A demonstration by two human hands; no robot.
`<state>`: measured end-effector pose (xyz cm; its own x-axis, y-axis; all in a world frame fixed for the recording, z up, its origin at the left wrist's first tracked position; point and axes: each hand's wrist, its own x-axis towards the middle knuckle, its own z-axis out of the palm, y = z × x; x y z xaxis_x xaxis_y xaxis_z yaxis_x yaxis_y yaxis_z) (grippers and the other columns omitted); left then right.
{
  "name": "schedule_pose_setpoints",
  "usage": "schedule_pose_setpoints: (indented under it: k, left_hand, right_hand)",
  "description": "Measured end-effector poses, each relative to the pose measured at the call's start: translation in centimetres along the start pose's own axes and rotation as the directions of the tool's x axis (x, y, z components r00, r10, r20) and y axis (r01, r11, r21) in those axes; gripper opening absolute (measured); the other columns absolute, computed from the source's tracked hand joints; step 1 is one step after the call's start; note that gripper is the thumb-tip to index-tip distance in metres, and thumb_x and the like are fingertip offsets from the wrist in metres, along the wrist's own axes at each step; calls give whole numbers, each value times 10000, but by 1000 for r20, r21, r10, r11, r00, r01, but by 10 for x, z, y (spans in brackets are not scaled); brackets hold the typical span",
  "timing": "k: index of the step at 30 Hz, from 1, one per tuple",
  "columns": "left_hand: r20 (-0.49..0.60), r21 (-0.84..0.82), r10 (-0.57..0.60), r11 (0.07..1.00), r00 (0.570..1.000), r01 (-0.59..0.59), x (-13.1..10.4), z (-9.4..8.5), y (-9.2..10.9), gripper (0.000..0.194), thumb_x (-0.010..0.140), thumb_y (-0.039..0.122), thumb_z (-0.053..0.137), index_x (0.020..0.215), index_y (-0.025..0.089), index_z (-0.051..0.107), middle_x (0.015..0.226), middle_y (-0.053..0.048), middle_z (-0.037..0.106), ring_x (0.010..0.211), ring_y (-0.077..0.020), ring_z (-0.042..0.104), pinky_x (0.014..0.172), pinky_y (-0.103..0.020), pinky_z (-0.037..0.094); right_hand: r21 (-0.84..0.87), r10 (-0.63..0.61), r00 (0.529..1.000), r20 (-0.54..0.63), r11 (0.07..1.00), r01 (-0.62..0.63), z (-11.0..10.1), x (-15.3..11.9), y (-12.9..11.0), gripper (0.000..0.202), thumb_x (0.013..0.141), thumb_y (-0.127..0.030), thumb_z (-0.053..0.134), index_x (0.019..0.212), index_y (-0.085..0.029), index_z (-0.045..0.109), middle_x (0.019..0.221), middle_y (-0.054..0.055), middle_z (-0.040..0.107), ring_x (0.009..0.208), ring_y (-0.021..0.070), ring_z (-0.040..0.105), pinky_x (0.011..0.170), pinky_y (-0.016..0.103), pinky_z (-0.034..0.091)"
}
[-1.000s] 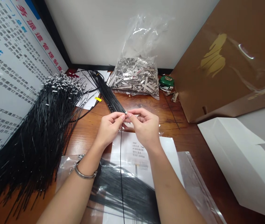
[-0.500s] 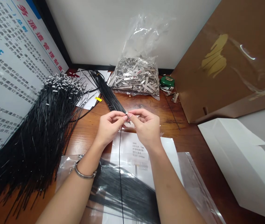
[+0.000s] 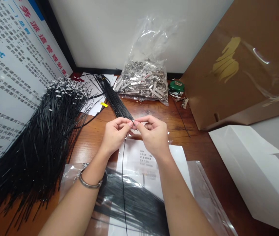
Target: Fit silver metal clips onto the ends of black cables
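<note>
My left hand and my right hand meet fingertip to fingertip above the table. Pinched in the left fingers is a thin black wire, whose long end hangs down toward me. A tiny pale piece shows at the right thumb tip; it is too small to name and mostly covered by the fingers. Just behind the fingertips lies a tied bundle of black wires. Under my forearms, a clear plastic bag of black wires rests partly over a printed sheet.
A big heap of black wires with white ends stands at left against a printed board. At the back sits a clear bag of metal strips, beside a green tape measure. On the right are a brown box and a white box.
The hanging part of the wire has swung slightly left. Both hands stay pressed together in nearly the same place, with small finger movement.
</note>
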<state>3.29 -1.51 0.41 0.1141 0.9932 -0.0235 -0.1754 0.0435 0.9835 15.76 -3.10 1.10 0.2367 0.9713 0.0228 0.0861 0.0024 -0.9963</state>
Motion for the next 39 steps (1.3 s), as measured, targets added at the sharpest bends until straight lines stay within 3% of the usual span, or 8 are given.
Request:
schedule_pose_setpoints:
  k: [12, 18, 23, 39]
  left_hand:
    - [-17, 47, 45, 998, 999, -44, 0, -1, -1, 247, 683, 362, 749, 721, 138, 654, 616, -26, 679, 512, -109, 597, 507, -225, 483]
    - [-38, -8, 11, 1000, 999, -11, 2, -1, -2, 294, 650, 392, 775, 733, 135, 660, 642, -34, 698, 483, -99, 584, 493, -226, 474]
    - [-25, -16, -3, 1000, 1000, 2, 2, -1, -3, 309, 642, 401, 781, 729, 135, 647, 594, -14, 671, 476, -94, 574, 491, -216, 467]
    - [-8, 25, 34, 999, 999, -34, 1, -2, -4, 276, 681, 372, 755, 739, 131, 634, 589, -9, 652, 498, -91, 577, 487, -195, 463]
  right_hand:
    - [-46, 7, 1000, 5, 999, -7, -1, -1, -2, 126, 719, -291, 665, 733, -166, 667, 496, -18, 580, 393, 74, 383, 409, 229, 256]
    - [-29, -19, 1000, -16, 999, 18, 2, -2, 0, 121, 735, -293, 655, 761, -176, 670, 583, 4, 634, 418, 82, 428, 405, 231, 270]
    - [-5, -13, 1000, -22, 1000, 13, 2, -1, -1, 118, 711, -284, 659, 725, -167, 655, 575, 7, 638, 390, 63, 371, 392, 228, 248]
    - [101, 60, 998, 19, 993, -62, 1, -1, -2, 142, 656, -284, 706, 698, -156, 661, 576, 33, 672, 495, 134, 578, 446, 244, 424]
